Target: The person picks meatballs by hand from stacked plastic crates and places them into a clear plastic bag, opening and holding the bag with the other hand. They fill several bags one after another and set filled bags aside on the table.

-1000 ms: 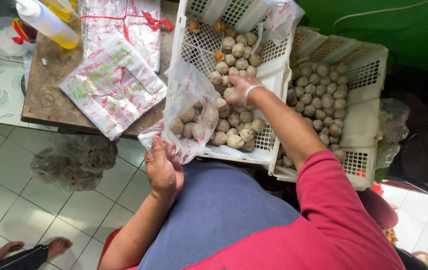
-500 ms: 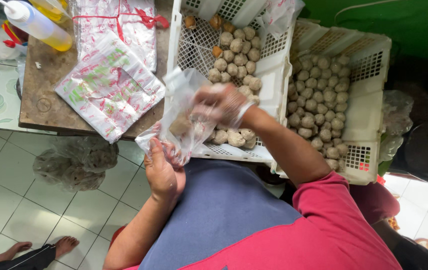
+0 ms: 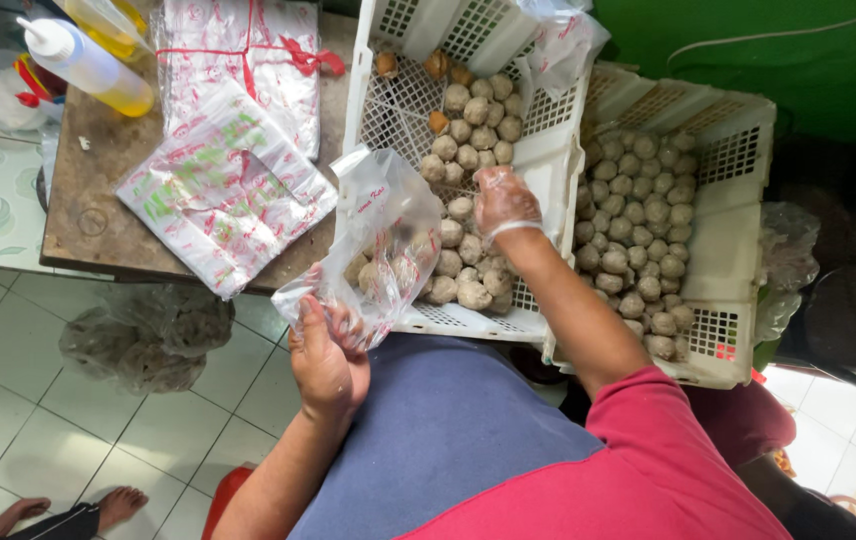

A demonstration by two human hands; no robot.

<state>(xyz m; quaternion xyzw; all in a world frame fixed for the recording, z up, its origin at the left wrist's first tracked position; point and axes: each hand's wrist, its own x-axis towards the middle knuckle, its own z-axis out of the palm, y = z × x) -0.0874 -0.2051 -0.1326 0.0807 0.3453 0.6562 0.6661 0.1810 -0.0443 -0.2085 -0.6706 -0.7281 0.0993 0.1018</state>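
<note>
Red short-sleeved shirt; blue apron over lap; right hand [image 3: 504,203] in thin clear plastic glove; left hand [image 3: 328,360] bare.

The near white crate [image 3: 468,170] leaves bare mesh at its far left for a hand to enter. The held clear bag [image 3: 378,250] blocks its near-left corner; the second crate [image 3: 738,200] seems packed full.

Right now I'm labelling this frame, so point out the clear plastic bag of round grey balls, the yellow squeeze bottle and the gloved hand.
clear plastic bag of round grey balls [image 3: 388,240], head view, on its bulging middle.
yellow squeeze bottle [image 3: 98,70], head view, on its body.
gloved right hand [image 3: 503,200], head view, on its back.
</note>
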